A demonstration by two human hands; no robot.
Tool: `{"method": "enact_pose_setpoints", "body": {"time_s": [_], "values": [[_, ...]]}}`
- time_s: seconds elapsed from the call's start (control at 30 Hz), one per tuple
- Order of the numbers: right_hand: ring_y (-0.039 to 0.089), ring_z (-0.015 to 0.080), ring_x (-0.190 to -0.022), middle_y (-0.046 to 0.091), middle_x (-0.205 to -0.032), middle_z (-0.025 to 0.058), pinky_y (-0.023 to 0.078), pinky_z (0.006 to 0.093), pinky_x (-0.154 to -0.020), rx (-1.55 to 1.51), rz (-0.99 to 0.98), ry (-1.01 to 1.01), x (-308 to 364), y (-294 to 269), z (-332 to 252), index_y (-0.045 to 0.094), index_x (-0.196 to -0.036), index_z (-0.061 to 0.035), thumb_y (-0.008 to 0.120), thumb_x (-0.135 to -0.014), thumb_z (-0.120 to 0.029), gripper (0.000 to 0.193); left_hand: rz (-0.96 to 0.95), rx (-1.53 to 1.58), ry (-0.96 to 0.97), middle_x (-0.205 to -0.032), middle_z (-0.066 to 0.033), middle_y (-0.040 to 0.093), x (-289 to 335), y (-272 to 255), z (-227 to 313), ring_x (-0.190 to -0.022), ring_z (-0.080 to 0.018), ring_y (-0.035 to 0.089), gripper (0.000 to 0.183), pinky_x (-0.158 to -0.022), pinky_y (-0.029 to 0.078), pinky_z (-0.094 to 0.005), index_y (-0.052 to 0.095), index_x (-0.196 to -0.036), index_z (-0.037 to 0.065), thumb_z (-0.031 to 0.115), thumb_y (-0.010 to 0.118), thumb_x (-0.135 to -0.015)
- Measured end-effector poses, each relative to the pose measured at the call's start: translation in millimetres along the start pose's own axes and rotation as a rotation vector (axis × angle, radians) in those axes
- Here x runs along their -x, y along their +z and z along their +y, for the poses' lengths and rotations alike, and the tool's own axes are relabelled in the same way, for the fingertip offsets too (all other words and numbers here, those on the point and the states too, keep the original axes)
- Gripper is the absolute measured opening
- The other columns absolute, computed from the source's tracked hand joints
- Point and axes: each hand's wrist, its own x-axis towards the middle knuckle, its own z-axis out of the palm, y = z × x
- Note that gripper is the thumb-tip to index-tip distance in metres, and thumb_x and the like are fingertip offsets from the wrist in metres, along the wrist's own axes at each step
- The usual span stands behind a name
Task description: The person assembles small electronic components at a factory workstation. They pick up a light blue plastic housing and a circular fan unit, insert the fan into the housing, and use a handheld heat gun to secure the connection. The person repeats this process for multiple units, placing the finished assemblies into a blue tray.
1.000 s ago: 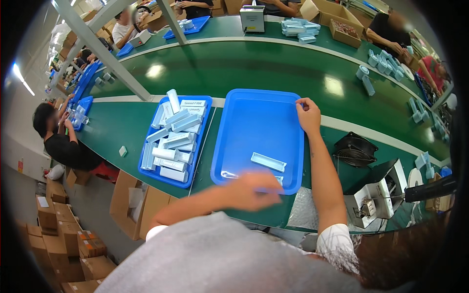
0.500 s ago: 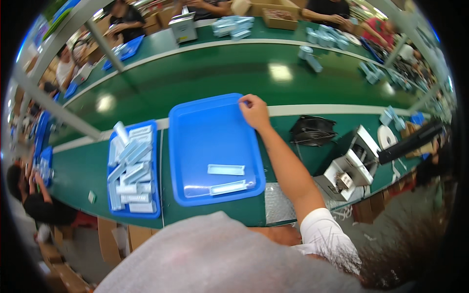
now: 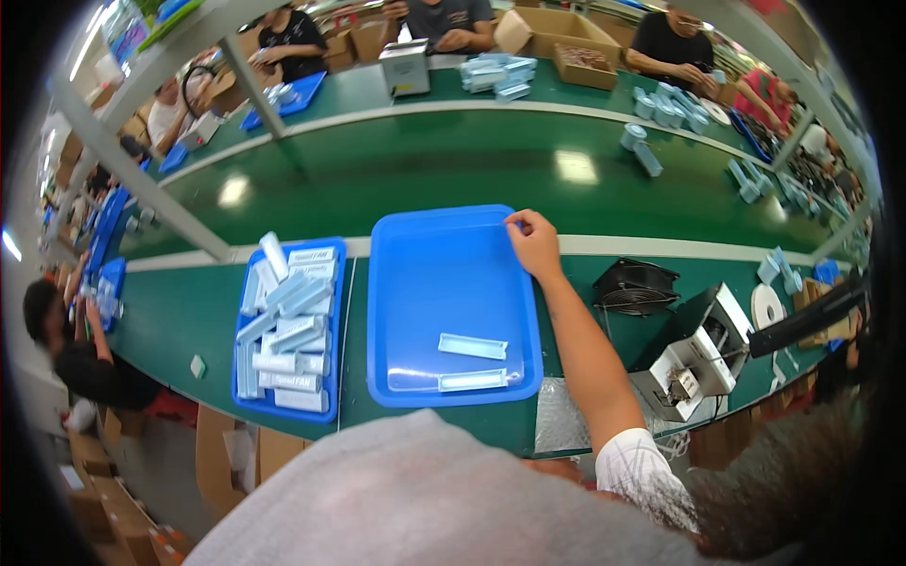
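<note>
My right hand (image 3: 534, 243) is at the far right corner of a large blue tray (image 3: 453, 311), its fingers closed on the rim. Two light-blue, narrow open plastic pieces lie near the tray's close edge, an upper piece (image 3: 472, 346) slightly slanted and a lower piece (image 3: 472, 380) nearly level. My left hand is out of view. Left of the large tray stands a smaller blue tray (image 3: 332, 407), heaped with several similar light-blue pieces (image 3: 300, 294).
A black fan (image 3: 635, 286) and a white-and-black metal device (image 3: 694, 354) stand to the right. Bubble wrap (image 3: 563, 420) lies beside the tray's near right corner. Beyond the pale ledge runs a green belt (image 3: 415, 170). Co-workers sit across it and at left.
My view has shifted and tilted slightly, so the scene sits farther right and lower. My right hand stays at the same tray corner.
</note>
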Motion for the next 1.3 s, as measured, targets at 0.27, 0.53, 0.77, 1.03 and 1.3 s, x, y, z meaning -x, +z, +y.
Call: {"method": "enact_pose_setpoints", "body": {"time_s": [0.27,0.53,0.77,1.03,1.3], "values": [[0.06,0.0338,-0.107,0.062,-0.118,0.0159,0.05,0.0423,-0.096,0.443,0.06,-0.522,27.2,-13.1,-77.2,0.07,-0.112,-0.009,0.076,-0.081,-0.014,0.032,0.038,-0.085,-0.014,-0.1,-0.0156,0.073,-18.9,9.9,4.8,-0.095,-0.0357,0.071,0.024,-0.08,0.057,-0.046,0.074,-0.099,0.006,0.026,0.066,-0.087],[0.059,0.0377,-0.115,0.061,-0.123,0.0172,0.05,0.0456,-0.097,0.466,-1.058,-0.478,97.4,-36.3,-152.0,0.055,-0.142,-0.0114,0.085,-0.074,-0.026,0.076,0.057,-0.172,-0.035,-0.101,-0.0158,0.074,-32.4,7.2,7.3,-0.095,-0.0357,0.072,0.025,-0.08,0.057,-0.0466,0.075,-0.099,0.007,0.027,0.068,-0.086],[0.062,0.0369,-0.107,0.064,-0.116,0.0178,0.052,0.0443,-0.093,0.566,-0.897,-0.327,147.7,-39.4,-126.3,0.055,-0.14,-0.0101,0.083,-0.076,-0.024,0.072,0.103,-0.238,-0.046,-0.101,-0.0159,0.075,-43.2,3.2,10.1,-0.095,-0.0357,0.073,0.026,-0.08,0.057,-0.0472,0.076,-0.099,0.007,0.028,0.069,-0.084],[0.066,0.0362,-0.095,0.068,-0.101,0.0158,0.053,0.043,-0.082,0.324,-0.804,-0.355,158.8,-20.7,-127.5,0.068,-0.12,-0.0067,0.08,-0.079,-0.016,0.044,0.142,-0.311,-0.026,-0.103,-0.0162,0.076,-45.9,-8.9,6.0,-0.097,-0.0359,0.073,0.03,-0.079,0.058,-0.0475,0.075,-0.101,0.006,0.029,0.069,-0.084],[0.066,0.0347,-0.09,0.068,-0.096,0.0148,0.053,0.0418,-0.079,0.258,-0.728,-0.349,163.7,-4.7,-125.3,0.07,-0.115,-0.0059,0.08,-0.079,-0.015,0.038,0.028,-0.344,-0.019,-0.106,-0.0169,0.075,-40.4,-21.1,14.2,-0.1,-0.0363,0.072,0.036,-0.084,0.057,-0.0481,0.071,-0.113,0.004,0.031,0.066,-0.09]]}}
